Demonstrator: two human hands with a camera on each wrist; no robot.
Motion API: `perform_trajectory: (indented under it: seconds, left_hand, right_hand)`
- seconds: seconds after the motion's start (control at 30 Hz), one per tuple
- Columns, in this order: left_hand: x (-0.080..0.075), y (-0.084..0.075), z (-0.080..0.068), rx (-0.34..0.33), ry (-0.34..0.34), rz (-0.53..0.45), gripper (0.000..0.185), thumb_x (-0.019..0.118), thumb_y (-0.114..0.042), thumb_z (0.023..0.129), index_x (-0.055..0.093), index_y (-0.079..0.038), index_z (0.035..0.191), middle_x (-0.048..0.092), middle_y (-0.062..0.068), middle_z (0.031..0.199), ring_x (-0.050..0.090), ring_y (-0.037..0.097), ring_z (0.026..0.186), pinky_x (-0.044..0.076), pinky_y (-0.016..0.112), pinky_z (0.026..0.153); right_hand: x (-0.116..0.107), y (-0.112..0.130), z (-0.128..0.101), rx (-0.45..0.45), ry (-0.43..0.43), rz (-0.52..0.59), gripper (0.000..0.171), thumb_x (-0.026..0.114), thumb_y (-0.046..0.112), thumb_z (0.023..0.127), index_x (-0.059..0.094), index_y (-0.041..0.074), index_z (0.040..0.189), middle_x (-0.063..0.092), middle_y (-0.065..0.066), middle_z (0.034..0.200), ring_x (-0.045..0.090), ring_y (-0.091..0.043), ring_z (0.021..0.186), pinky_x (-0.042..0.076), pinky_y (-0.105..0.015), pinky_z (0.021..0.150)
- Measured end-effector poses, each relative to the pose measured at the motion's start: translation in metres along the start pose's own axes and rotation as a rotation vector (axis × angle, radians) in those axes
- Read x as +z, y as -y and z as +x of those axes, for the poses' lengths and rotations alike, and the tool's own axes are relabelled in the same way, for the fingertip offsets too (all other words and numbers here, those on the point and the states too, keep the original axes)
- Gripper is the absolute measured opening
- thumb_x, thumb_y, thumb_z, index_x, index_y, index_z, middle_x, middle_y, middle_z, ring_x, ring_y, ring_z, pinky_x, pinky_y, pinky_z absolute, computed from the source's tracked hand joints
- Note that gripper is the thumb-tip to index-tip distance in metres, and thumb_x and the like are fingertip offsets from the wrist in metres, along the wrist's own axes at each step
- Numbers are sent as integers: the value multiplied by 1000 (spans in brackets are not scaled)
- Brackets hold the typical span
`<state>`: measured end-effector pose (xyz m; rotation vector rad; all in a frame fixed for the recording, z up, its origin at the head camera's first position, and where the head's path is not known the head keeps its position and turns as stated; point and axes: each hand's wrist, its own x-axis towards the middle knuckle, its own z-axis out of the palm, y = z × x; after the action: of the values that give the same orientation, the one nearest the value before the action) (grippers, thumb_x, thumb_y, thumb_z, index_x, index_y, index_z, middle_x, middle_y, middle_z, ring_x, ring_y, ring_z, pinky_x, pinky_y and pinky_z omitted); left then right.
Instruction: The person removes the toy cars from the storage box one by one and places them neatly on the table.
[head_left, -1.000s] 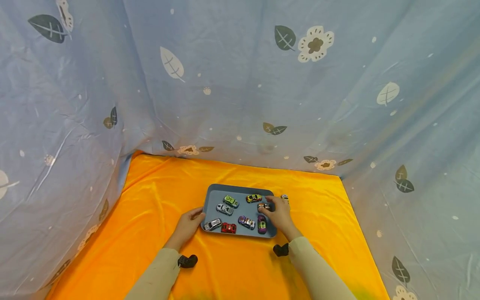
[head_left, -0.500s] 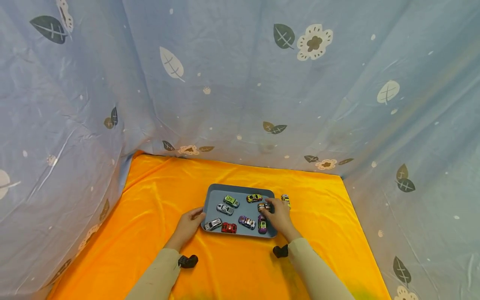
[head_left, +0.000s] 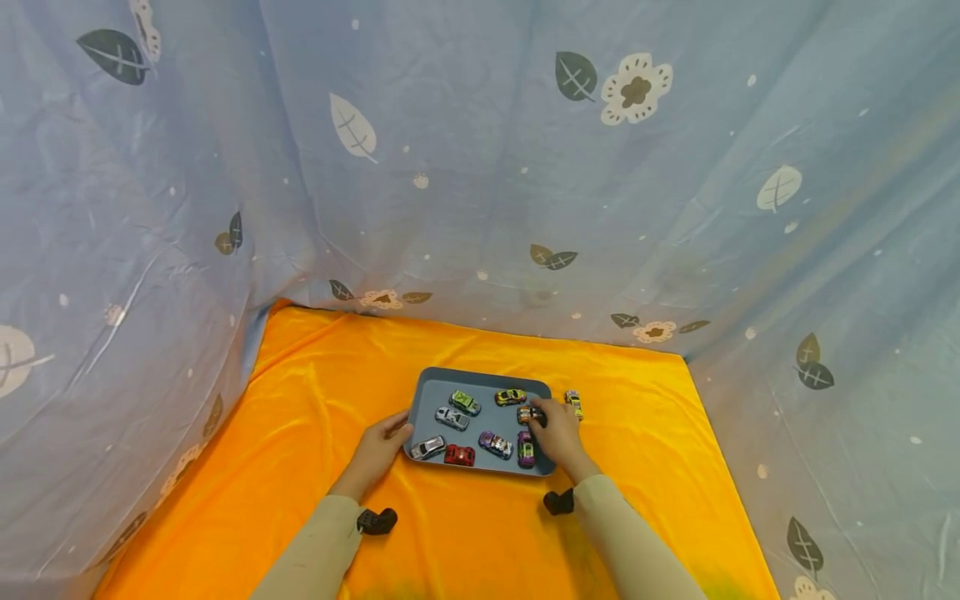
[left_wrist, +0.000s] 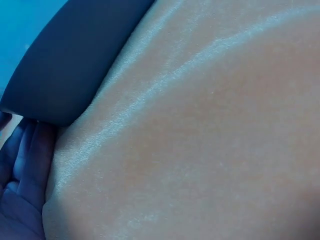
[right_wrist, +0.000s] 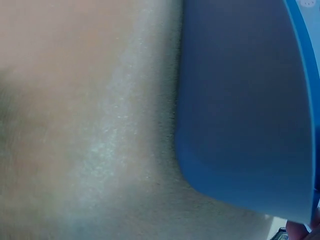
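Note:
A grey-blue rectangular tray lies on the cloth with several small toy cars in it. My left hand grips its left rim, thumb on top. In the left wrist view, the fingers lie at the tray's outer wall. My right hand reaches over the right rim, thumb and index finger pinching an orange and white toy car at its right end. Just below that is a purple and green toy car; a yellow and black one sits above left. The right wrist view shows mostly the tray's wall.
Outside the tray, right of my right hand, a yellow toy car stands on the orange cloth. Green, silver, red and purple-white cars occupy the tray's left and middle. A patterned blue curtain surrounds the cloth.
My right hand has drawn slightly down and its fingers have closed in around the orange and white toy car. The yellow car outside the tray shows more fully. My left hand keeps its place.

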<state>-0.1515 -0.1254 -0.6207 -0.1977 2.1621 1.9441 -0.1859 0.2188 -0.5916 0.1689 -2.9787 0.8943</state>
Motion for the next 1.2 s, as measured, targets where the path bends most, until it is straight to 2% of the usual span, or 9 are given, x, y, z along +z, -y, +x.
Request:
perform_trajectory:
  seconds: [0.2, 0.33, 0.57, 0.77, 0.87, 1.03, 1.2]
  left_hand:
    - [-1, 0, -2, 46, 37, -2, 47, 55, -23, 100, 46, -25, 146, 52, 3, 141, 49, 24, 128, 40, 42, 104]
    - [0, -1, -3, 68, 55, 12, 49, 54, -22, 101, 43, -24, 148, 47, 3, 145, 44, 26, 132, 38, 45, 106]
    - [0, 0, -3, 41, 47, 27, 48, 55, -24, 100, 44, -28, 147, 48, 1, 144, 42, 24, 133, 37, 44, 107]
    - [1, -1, -3, 38, 42, 32, 48, 55, -23, 100, 44, -28, 147, 48, 4, 144, 41, 26, 134, 36, 46, 107]
    - [1, -1, -2, 40, 43, 41, 48, 54, -23, 101, 43, -28, 147, 47, 4, 145, 41, 27, 134, 36, 46, 107]
    - [1, -2, -3, 25, 46, 23, 48, 54, -23, 101, 44, -30, 147, 48, 2, 144, 42, 25, 133, 36, 45, 107]
    - [1, -2, -5, 20, 45, 16, 47, 55, -24, 101, 44, -32, 146, 49, 0, 143, 44, 23, 132, 37, 45, 107]
  right_hand:
    - [-1, 5, 0, 4, 31, -51, 39, 71, 9, 87, 65, 8, 126, 64, -13, 120, 46, -35, 102, 33, -55, 93]
    - [-1, 6, 0, -5, 39, -91, 37, 73, 12, 87, 67, 9, 124, 64, -14, 119, 48, -37, 104, 35, -55, 94]
    - [-4, 8, -2, 40, 38, -71, 37, 74, 18, 87, 68, 15, 123, 63, -12, 124, 45, -40, 109, 28, -59, 96]
    - [-9, 10, -4, 69, 8, -64, 37, 73, 22, 88, 68, 17, 125, 63, -11, 123, 44, -40, 110, 25, -57, 94]
    - [-13, 12, -5, 101, -16, -39, 38, 72, 24, 89, 67, 17, 126, 63, -11, 122, 43, -39, 113, 23, -56, 95]
    - [-22, 16, -6, 134, -65, 66, 38, 72, 22, 89, 66, 14, 126, 62, -12, 120, 44, -38, 113, 22, -54, 97]
    - [-30, 14, -8, 154, -81, 157, 39, 70, 21, 91, 63, 11, 128, 60, -11, 117, 52, -31, 108, 37, -48, 101]
